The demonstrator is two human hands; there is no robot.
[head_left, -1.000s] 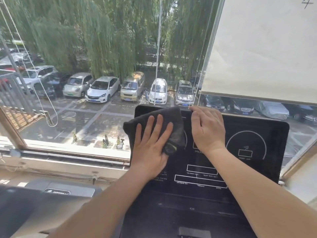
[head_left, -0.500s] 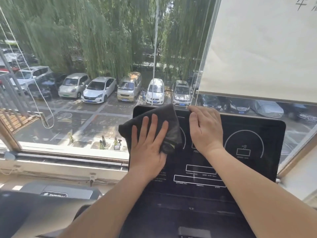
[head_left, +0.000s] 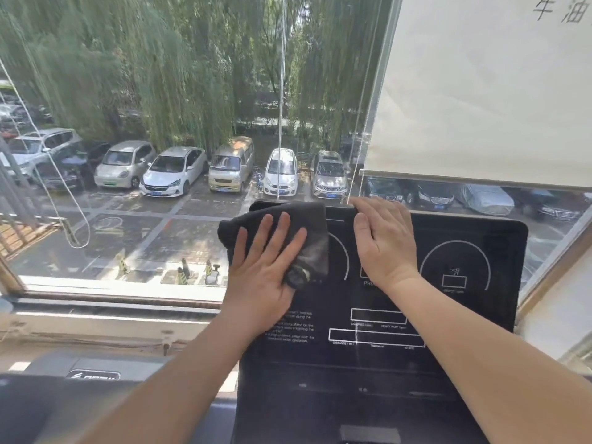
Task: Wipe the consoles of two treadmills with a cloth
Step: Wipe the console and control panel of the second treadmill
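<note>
Black glossy treadmill console (head_left: 448, 315) fills the near centre, with two bare forearms reaching up to it. Left hand (head_left: 261, 270), its grip apart and fingers spread flat, presses a dark grey cloth (head_left: 315, 238) onto the console's upper corner at about ten o'clock. Right hand (head_left: 384, 241), grip also apart and holding nothing, lies flat near twelve o'clock by the top edge. Wiping of this console looks under way; the next move likely calls for sweeping the cloth toward three o'clock, across the dials. Another treadmill (head_left: 93, 374) sits at eight o'clock. Beyond, a window (head_left: 160, 139) overlooks parked cars (head_left: 173, 174)
</note>
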